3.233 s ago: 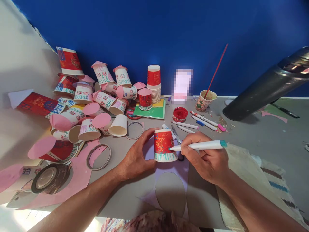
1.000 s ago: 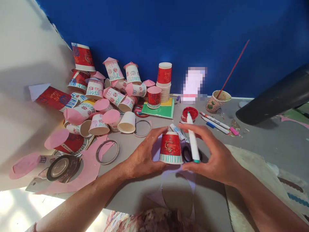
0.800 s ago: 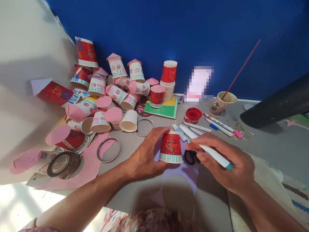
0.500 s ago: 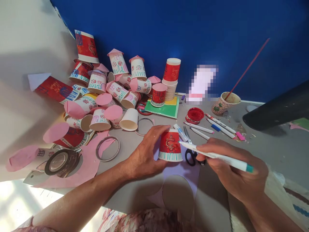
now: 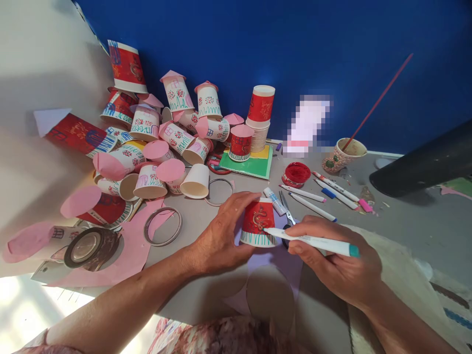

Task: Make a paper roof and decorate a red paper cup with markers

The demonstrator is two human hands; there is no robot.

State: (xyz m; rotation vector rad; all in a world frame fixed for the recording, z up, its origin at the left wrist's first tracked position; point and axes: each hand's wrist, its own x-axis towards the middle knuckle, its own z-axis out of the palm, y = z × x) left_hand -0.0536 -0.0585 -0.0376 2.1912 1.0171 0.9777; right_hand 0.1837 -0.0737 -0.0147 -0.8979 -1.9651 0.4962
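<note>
My left hand (image 5: 221,236) grips a red and white paper cup (image 5: 258,216) from its left side, thumb below and fingers along the top. The cup stands upside down, with a gold dragon print on its red band and green zigzag strokes on the white rim. In my right hand (image 5: 332,250) is a white marker (image 5: 313,241) with a green end, its tip at the lower part of the red band. Purple paper (image 5: 291,270) with a round cut-out lies beneath. Black-handled scissors (image 5: 287,211) and a glue tube (image 5: 274,200) lie just behind.
Decorated cups (image 5: 151,182) with pink paper tops are piled at the left. Rolls of tape (image 5: 86,247) lie on pink paper (image 5: 134,250). Behind are stacked cups (image 5: 261,110), a red tub (image 5: 296,174), several markers (image 5: 339,191), a cup with a stick (image 5: 334,156) and a black cylinder (image 5: 416,157).
My right hand has moved left and the marker tip has gone down and left, from the cup's right edge to the lower red band. The view has shifted slightly.
</note>
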